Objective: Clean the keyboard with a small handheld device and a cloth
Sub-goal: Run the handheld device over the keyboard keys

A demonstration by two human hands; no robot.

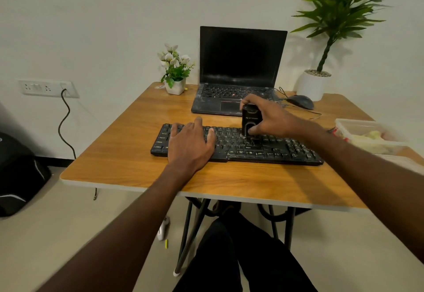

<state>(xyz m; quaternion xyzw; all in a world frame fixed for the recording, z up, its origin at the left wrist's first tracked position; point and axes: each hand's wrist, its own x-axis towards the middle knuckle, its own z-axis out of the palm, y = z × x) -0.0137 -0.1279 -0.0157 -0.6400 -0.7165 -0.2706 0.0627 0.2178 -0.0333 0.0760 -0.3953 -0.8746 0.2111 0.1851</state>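
Note:
A black keyboard (275,148) lies across the wooden table (128,154), with pale dust on its keys. My left hand (191,141) rests flat on the keyboard's left part, fingers straight. My right hand (271,117) grips a small black handheld device (249,118) that stands upright, its lower end touching the keys near the keyboard's middle. A pale cloth (371,137) seems to lie inside the clear plastic box at the right.
An open black laptop (238,71) stands behind the keyboard, with a black mouse (300,101) and its cable to the right. A small flower pot (175,85) sits at the back left, a large potted plant (314,85) at the back right. The clear plastic box (344,123) sits at the table's right edge.

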